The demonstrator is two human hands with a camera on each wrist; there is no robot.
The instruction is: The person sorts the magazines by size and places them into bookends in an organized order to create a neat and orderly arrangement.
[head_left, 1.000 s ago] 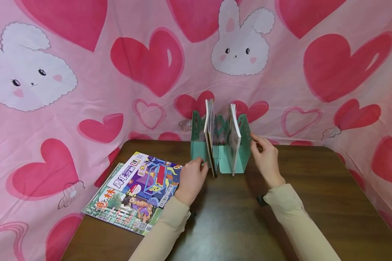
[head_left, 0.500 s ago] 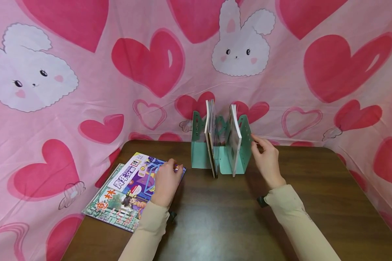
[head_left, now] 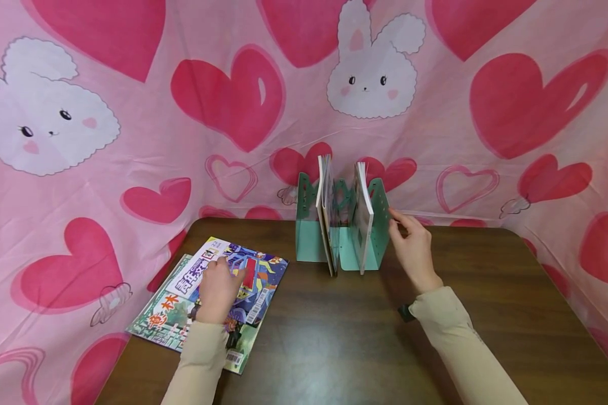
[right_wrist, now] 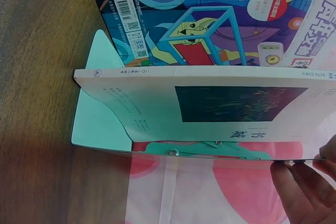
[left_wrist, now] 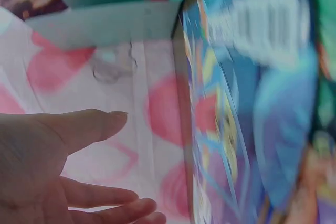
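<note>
My left hand [head_left: 218,287] hovers over the purple-and-blue magazine [head_left: 268,281], its fingers and thumb [left_wrist: 100,124] extended with nothing between them. That magazine overlaps a green-covered magazine [head_left: 149,323] lying on the table's left side. With thumb and fingers my right hand [head_left: 412,250] pinches the edge of the right panel of a mint-green bookend [head_left: 381,219]. Upright in the bookend stand a thin white magazine [right_wrist: 147,108], near the right panel, and several magazines [head_left: 326,214] left of the middle. One of these shows a purple-and-blue cover [right_wrist: 173,24] in the right wrist view.
A dark brown wooden table [head_left: 334,343] carries everything. Behind and beside it hangs a pink cloth [head_left: 304,90] printed with hearts and rabbits, close behind the bookend.
My left hand has moved left, away from the front of the bookend, to over the flat magazines. My right hand has stayed at the bookend's right panel.
</note>
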